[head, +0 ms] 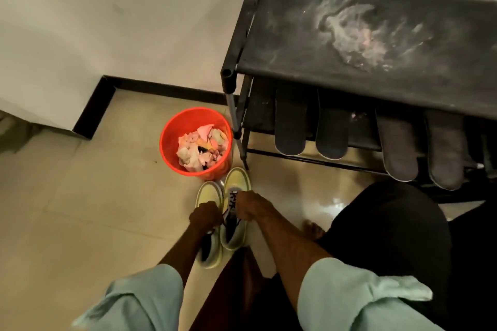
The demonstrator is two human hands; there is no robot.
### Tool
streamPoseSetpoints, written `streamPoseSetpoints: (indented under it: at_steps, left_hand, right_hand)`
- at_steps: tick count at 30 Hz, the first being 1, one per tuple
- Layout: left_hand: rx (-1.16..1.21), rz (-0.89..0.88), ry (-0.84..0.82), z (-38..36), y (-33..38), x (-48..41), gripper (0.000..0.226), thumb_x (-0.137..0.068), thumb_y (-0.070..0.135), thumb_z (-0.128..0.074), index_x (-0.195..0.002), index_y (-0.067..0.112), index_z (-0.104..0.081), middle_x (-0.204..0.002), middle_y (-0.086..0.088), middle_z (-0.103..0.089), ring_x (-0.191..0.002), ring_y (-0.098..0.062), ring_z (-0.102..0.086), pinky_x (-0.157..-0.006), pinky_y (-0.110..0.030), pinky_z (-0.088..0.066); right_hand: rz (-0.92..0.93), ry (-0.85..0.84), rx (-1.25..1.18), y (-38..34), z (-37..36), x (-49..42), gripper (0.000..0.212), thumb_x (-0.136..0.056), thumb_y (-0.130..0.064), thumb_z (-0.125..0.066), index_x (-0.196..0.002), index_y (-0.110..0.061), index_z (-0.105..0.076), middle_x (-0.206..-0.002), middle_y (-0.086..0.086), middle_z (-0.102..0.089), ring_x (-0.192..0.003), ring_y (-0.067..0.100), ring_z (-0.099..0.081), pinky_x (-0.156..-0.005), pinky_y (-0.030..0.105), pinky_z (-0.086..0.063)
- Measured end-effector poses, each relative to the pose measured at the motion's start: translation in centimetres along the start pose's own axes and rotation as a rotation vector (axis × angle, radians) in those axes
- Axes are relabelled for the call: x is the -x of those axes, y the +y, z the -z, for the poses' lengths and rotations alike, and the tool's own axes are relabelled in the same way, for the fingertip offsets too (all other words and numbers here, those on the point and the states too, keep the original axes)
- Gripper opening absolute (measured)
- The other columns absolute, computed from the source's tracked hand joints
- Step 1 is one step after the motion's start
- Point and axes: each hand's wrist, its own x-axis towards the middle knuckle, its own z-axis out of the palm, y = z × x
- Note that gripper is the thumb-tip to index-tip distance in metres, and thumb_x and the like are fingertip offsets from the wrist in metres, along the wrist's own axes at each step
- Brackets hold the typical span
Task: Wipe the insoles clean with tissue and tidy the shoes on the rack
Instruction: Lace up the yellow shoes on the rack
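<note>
While the left hand and the right hand each grip one of a pair of yellow sneakers at its lacing, down on the floor, the step in hand appears to be tidying the shoes. Just beyond the toes stands an orange bin of crumpled tissue. Four insoles lie on the lower shelf of the black rack (seemingly wiped already). The next move calls for refitting the insoles, then shelving the pair. No brand or writing is legible.
</note>
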Motion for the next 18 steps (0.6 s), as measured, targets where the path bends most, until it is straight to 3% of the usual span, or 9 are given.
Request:
streamPoseSetpoints:
  at_steps: [3,7,9,12,15,18]
  left_hand:
    - [-0.109,-0.052,0.071,-4.4,-3.5,-0.3,0.046,-0.094,0.034,-0.061,-0.134,0.012,-0.054,-0.132,-0.010,-0.061,-0.120,-0.030,-0.061,-0.096,-0.036,-0.052]
    - [-0.053,-0.011,-0.044,-9.8,-6.4,-0.3,0.080,-0.084,0.046,-0.075,-0.145,0.008,-0.041,-0.138,-0.014,-0.056,-0.125,-0.035,-0.056,-0.097,-0.040,-0.049]
    - [-0.059,0.018,-0.113,-12.2,-7.4,-0.3,0.089,-0.079,0.051,-0.079,-0.146,0.008,-0.038,-0.140,-0.012,-0.055,-0.128,-0.033,-0.053,-0.097,-0.038,-0.047]
    - [0.047,0.112,-0.152,-14.9,-8.1,-0.5,0.075,-0.085,0.039,-0.075,-0.145,0.012,-0.038,-0.141,-0.013,-0.050,-0.133,-0.033,-0.047,-0.097,-0.039,-0.047]
    - [0.087,0.165,-0.101,-16.1,-8.0,-0.3,0.046,-0.096,0.024,-0.060,-0.137,0.010,-0.044,-0.137,-0.016,-0.048,-0.126,-0.034,-0.052,-0.097,-0.039,-0.047]
    - [0.060,0.147,-0.026,-16.1,-8.4,-0.2,0.032,-0.102,0.019,-0.049,-0.132,0.008,-0.048,-0.131,-0.016,-0.052,-0.117,-0.034,-0.059,-0.093,-0.041,-0.048]
  right_hand:
    - [-0.016,-0.129,0.133,-0.1,-2.3,-1.5,0.049,-0.096,-0.021,-0.064,-0.140,-0.003,-0.052,-0.146,0.019,-0.052,-0.130,0.037,-0.053,-0.099,0.041,-0.047]
    - [-0.009,-0.255,0.301,-0.2,-4.1,-2.6,0.071,-0.091,-0.029,-0.073,-0.147,0.001,-0.042,-0.151,0.022,-0.045,-0.119,0.034,-0.057,-0.089,0.041,-0.046]
    - [-0.017,-0.299,0.374,-0.1,-5.4,-3.7,0.074,-0.092,-0.036,-0.071,-0.152,-0.006,-0.038,-0.161,0.018,-0.033,-0.132,0.034,-0.051,-0.093,0.040,-0.046]
    - [-0.019,-0.386,0.395,-0.3,-7.3,-5.4,0.070,-0.097,-0.036,-0.064,-0.158,-0.019,-0.033,-0.166,0.012,-0.023,-0.144,0.034,-0.038,-0.108,0.039,-0.040]
    - [-0.108,-0.450,0.391,-0.4,-8.9,-6.6,0.067,-0.095,-0.036,-0.067,-0.155,-0.021,-0.040,-0.160,0.009,-0.037,-0.139,0.031,-0.045,-0.111,0.037,-0.042]
    - [-0.173,-0.464,0.412,-0.1,-11.2,-8.8,0.080,-0.089,-0.043,-0.071,-0.156,-0.020,-0.034,-0.158,0.012,-0.037,-0.137,0.033,-0.046,-0.110,0.038,-0.043]
